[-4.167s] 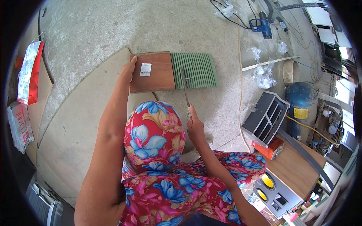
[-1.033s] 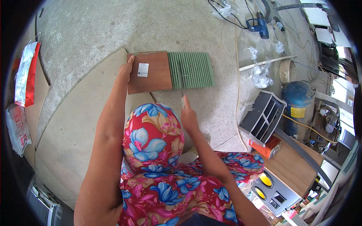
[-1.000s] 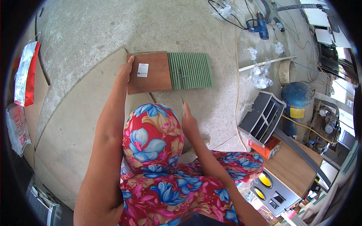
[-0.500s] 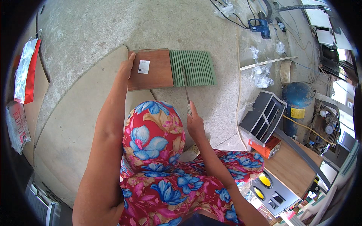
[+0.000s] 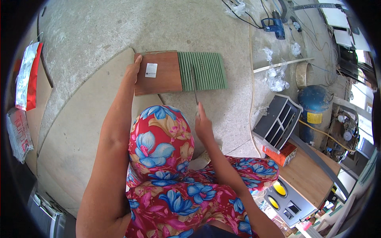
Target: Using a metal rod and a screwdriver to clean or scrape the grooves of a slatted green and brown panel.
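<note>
A reddish-brown board [image 5: 166, 75] with a white label [image 5: 151, 70] lies ahead of me above the floor. My left hand [image 5: 135, 69] grips its left edge, thumb on top and the other fingers hidden beneath. A green panel with rows of parallel ridges [image 5: 210, 71] adjoins the board's right side; whether they are fixed together I cannot tell. My right hand [image 5: 203, 123] is closed round the near end of a long, thin, dark metal blade [image 5: 195, 89], whose handle is mostly hidden. The blade lies along the ridges at the left part of the green panel.
Over the bent knee [image 5: 160, 131] is flowered red cloth. To the right stand a grey rack [image 5: 276, 123], an orange box [image 5: 281, 154] and a blue tank [image 5: 313, 99]. A blue heat gun [image 5: 276, 28] lies far right. At left are a red bag [image 5: 31, 87] and a sheet [image 5: 79, 131].
My right hand has shifted slightly away from me and a little left, carrying the blade's tip farther up the ridges. The left hand and the board stay in place.
</note>
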A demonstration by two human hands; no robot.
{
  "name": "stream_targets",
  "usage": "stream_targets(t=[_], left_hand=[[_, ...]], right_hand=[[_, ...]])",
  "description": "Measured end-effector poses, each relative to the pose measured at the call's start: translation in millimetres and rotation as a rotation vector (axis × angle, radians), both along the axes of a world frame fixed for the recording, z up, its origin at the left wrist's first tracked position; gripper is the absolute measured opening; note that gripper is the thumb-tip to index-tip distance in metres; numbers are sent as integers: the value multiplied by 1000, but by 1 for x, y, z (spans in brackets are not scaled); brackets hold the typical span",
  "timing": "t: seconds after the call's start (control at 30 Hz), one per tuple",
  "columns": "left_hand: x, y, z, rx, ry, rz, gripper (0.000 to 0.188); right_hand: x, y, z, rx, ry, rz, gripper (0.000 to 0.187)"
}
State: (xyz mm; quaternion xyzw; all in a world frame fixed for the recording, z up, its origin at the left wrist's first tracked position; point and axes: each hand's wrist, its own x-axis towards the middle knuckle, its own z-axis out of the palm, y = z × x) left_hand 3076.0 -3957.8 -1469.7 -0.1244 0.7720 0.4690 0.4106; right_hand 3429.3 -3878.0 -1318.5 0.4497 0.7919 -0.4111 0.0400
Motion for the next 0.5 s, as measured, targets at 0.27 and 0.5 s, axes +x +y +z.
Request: stream_targets(t=[0.27,0.5], left_hand=[[9,6,-17,-25,-10,3,84],[11,13,-27,87,-58,45,84]], right_hand=[[0,8,-14,40,12,23,57],[-35,37,-3,-13,-45,-3,59]])
